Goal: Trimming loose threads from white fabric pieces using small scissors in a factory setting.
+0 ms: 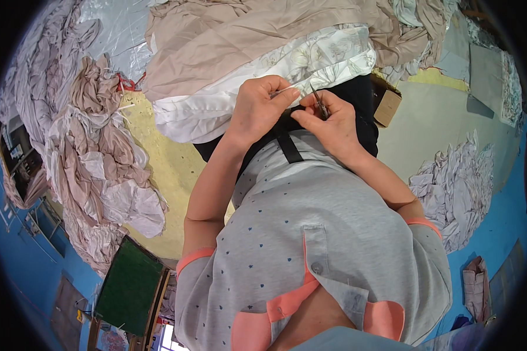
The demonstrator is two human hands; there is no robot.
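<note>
My left hand (259, 111) is closed in a pinch on the edge of a white floral fabric (310, 61), which lies over my lap with its plain white end toward the left. Close beside it, my right hand (332, 121) grips small dark thread snips (321, 104), their pointed tip aimed up and away from me near the fabric edge. The fingers of both hands are a short gap apart. A beige fabric (216, 50) spreads beyond the floral one and appears joined to or lying along it.
Heaps of beige and white cloth (108, 149) lie on the left. Another crumpled pale pile (454, 187) sits on the floor at the right. A brown cardboard box (386, 107) stands just right of my lap. A green-topped stand (129, 286) is at the lower left.
</note>
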